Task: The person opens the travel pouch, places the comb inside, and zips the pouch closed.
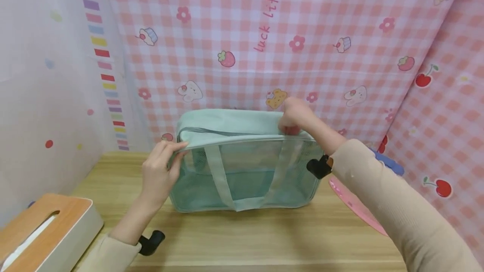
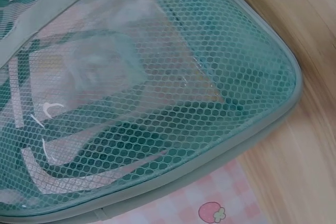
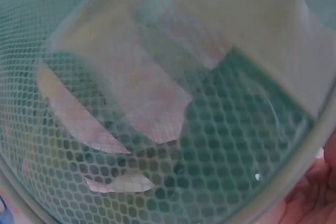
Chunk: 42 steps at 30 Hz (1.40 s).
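A mint-green bag with a see-through front and two strap handles stands upright on the wooden table. Along its top runs a zipper, parted at the left end. My left hand pinches the bag's upper left edge between thumb and fingers. At the top right, my right hand is curled down at the zipper line; the pull itself is hidden under its fingers. In the left wrist view, the bag's mesh side fills most of the frame. Part of the right palm shows beside the mesh in the right wrist view.
A tissue box with a wood-coloured lid stands at the front left. To the right, a pink flat item and a blue object lie partly behind my right sleeve. Pink checked cloth hangs close behind the bag.
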### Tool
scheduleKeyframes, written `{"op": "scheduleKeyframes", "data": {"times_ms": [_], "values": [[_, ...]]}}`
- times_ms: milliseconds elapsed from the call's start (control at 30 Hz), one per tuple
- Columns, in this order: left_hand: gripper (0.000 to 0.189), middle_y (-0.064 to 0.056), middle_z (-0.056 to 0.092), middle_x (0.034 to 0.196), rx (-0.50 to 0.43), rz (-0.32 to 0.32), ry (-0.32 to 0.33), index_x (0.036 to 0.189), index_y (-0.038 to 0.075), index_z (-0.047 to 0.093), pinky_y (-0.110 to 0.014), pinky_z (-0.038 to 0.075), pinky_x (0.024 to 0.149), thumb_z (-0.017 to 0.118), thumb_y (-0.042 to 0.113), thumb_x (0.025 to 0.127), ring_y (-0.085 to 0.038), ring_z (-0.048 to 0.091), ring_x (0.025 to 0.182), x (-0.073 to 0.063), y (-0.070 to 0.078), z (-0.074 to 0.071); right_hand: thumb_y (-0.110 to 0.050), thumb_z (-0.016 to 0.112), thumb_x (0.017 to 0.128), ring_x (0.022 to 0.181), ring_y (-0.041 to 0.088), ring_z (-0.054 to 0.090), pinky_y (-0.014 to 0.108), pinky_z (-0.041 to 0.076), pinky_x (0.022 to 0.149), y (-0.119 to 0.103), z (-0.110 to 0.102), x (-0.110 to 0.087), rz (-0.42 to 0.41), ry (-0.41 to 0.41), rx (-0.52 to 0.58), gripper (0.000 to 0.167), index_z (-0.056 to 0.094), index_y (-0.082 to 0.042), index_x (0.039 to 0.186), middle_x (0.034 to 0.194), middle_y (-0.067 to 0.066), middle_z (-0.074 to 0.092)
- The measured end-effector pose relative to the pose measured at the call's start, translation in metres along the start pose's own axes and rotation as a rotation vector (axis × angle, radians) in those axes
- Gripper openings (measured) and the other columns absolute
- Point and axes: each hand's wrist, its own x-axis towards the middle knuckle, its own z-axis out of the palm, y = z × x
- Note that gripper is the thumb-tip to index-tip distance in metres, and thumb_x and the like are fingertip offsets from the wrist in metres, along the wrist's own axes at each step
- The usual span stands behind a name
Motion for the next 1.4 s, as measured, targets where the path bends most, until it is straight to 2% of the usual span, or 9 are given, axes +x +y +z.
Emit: {"op": "scheduleKeyframes", "data": {"times_ms": [233,367,533,667,833,1033,1133,1233,1400], "values": [[0.025,-0.011,0.058,0.076,-0.013,-0.027,-0.002,0.092,0.001,0.066,-0.022,0.038,0.057,0.07,-0.01,0.07,-0.021,0.052,0.066,-0.003,0.001,0.006,0.0,0.064,0.076,0.054,0.013,0.065,0.029,0.057,0.063,0.032,-0.012,0.005,0.037,-0.121,0.412,0.02,0.064,0.012,0.092,0.058,0.004,0.066],[0.025,-0.011,0.059,0.076,0.004,-0.016,0.014,0.091,0.0,0.067,-0.021,0.039,0.055,0.071,-0.009,0.068,-0.021,0.053,0.066,-0.003,0.0,0.006,-0.004,0.065,0.081,0.063,0.011,0.067,0.028,0.057,0.07,0.046,-0.015,0.004,-0.012,-0.142,0.576,0.028,0.06,0.012,0.104,0.069,0.001,0.068],[0.026,-0.01,0.06,0.075,0.029,0.006,0.015,0.092,0.001,0.067,-0.021,0.039,0.054,0.072,-0.008,0.068,-0.019,0.053,0.065,-0.002,-0.001,0.004,-0.008,0.066,0.083,0.066,0.009,0.064,0.027,0.057,0.069,0.048,-0.012,0.002,-0.095,-0.096,0.417,0.021,0.065,0.008,0.097,0.076,0.001,0.067],[0.026,-0.009,0.059,0.076,0.022,0.007,0.0,0.093,0.002,0.067,-0.022,0.039,0.054,0.071,-0.006,0.069,-0.019,0.053,0.066,-0.002,-0.002,0.003,-0.011,0.068,0.081,0.065,0.009,0.06,0.024,0.055,0.065,0.042,-0.01,-0.001,-0.054,-0.079,0.189,0.016,0.069,0.003,0.09,0.074,0.003,0.067],[0.015,-0.009,0.059,0.076,0.008,0.045,0.016,0.093,0.002,0.067,-0.02,0.039,0.052,0.064,0.013,0.084,-0.016,0.051,0.064,-0.003,-0.001,0.003,-0.004,0.067,0.078,0.055,0.007,0.054,0.018,0.049,0.054,0.032,-0.014,-0.003,-0.031,-0.172,-0.072,0.007,0.067,0.002,0.074,0.065,0.002,0.062],[0.031,-0.007,0.057,0.074,0.005,0.075,0.025,0.092,0.002,0.067,-0.015,0.034,0.048,0.051,0.028,0.092,-0.013,0.046,0.06,-0.008,0.002,0.003,-0.004,0.063,0.077,0.044,0.003,0.047,0.013,0.043,0.045,0.018,-0.015,-0.002,-0.007,-0.324,-0.322,0.022,0.048,-0.008,0.061,0.057,-0.001,0.05],[0.031,-0.007,0.057,0.073,0.007,0.076,0.037,0.091,0.002,0.068,-0.015,0.034,0.047,0.052,0.028,0.092,-0.013,0.048,0.06,-0.009,0.004,0.003,-0.01,0.06,0.083,0.044,0.001,0.043,0.012,0.04,0.045,0.022,-0.013,0.002,-0.022,-0.371,-0.276,0.029,0.048,-0.012,0.057,0.053,-0.005,0.048],[0.031,-0.007,0.058,0.073,0.003,0.077,0.05,0.091,0.002,0.068,-0.014,0.034,0.047,0.052,0.028,0.092,-0.013,0.048,0.059,-0.01,0.003,0.002,-0.012,0.055,0.088,0.046,0.003,0.038,0.014,0.036,0.047,0.031,-0.014,0.004,-0.065,-0.385,-0.079,0.029,0.054,-0.01,0.06,0.052,-0.006,0.047],[0.032,-0.008,0.059,0.074,0.016,0.081,0.079,0.089,0.002,0.068,-0.016,0.037,0.049,0.052,0.029,0.092,-0.015,0.05,0.06,-0.007,0.0,-0.002,-0.013,0.048,0.093,0.057,0.006,0.043,0.018,0.039,0.056,0.037,-0.023,0.003,-0.104,-0.336,0.227,0.021,0.062,0.002,0.091,0.065,-0.004,0.053]]}}
